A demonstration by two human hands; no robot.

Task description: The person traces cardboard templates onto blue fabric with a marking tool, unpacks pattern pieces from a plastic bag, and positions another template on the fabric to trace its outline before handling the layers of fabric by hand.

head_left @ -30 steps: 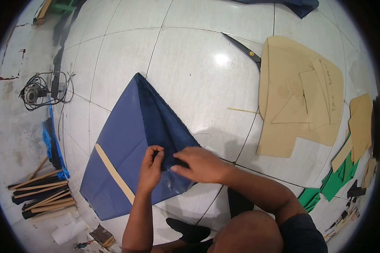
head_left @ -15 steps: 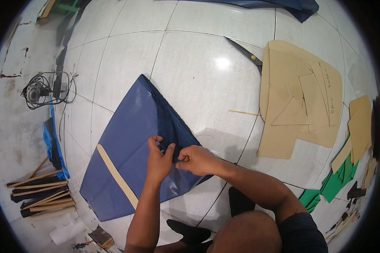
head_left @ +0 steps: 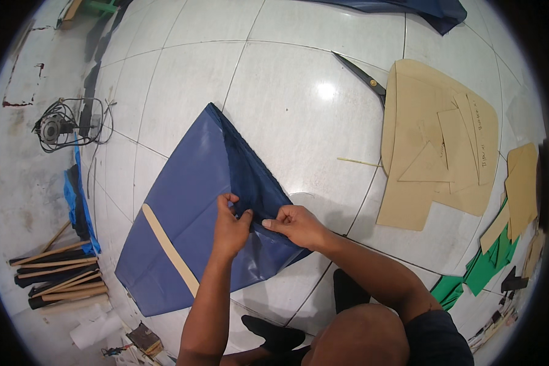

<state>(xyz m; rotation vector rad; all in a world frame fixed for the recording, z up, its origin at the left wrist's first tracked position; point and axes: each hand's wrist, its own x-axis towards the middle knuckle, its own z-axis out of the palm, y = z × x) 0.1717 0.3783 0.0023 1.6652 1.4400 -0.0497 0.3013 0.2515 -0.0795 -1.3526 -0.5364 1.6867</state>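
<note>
A stack of blue coated fabric lies folded on the floor in front of me, its shiny face up and a darker, rougher side showing along the right edge. My left hand grips the edge of the upper layer, fingers curled and thumb apart from the index finger. Close beside it, my right hand pinches the cloth near the right edge, its thumb on top and the other fingers partly hidden. A narrow tan strip rests across the fabric, left of my left forearm.
Black scissors lie partly under brown cardboard patterns on the right. Green scraps are at the far right. On the left are a round dark device with coiled cable and several wooden-edged dark pieces. More blue fabric lies at the top.
My right hand has shifted slightly right, away from the left, and its thumb now stretches along the cloth. The opening in the fabric looks wider. My left hand has hardly moved.
</note>
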